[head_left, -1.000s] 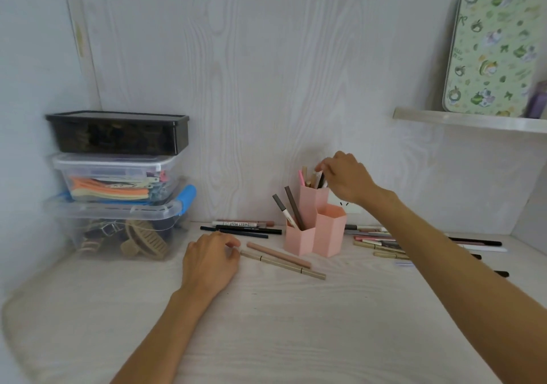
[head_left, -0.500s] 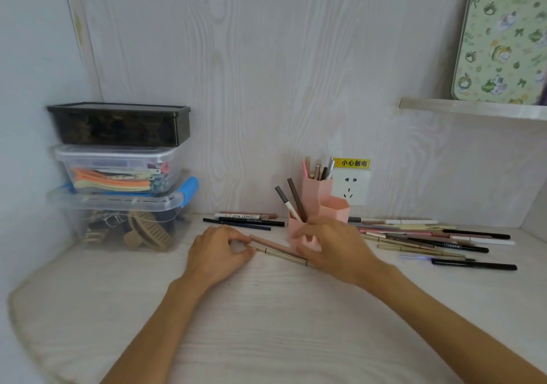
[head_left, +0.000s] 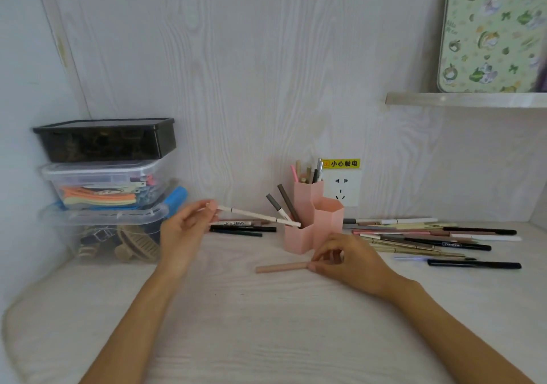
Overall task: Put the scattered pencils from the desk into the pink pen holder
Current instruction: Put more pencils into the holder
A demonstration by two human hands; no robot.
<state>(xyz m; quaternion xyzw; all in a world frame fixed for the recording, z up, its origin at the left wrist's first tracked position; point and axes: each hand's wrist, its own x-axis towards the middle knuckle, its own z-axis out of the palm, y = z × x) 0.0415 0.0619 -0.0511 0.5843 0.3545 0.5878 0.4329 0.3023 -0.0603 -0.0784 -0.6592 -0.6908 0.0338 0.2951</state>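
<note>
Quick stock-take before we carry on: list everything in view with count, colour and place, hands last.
pen holder: one, pink, desk centre, several pencils inside
white pencil: one, held above the desk
pink pencil: one, desk front
pencil pile: many, mixed colours, right of holder
dark pencils: three or so, left of holder
storage boxes: three stacked, black on two clear, left corner
socket: one, white, wall
tin: one, green patterned, shelf
left hand: pinches white pencil
right hand: pinches pink pencil
</note>
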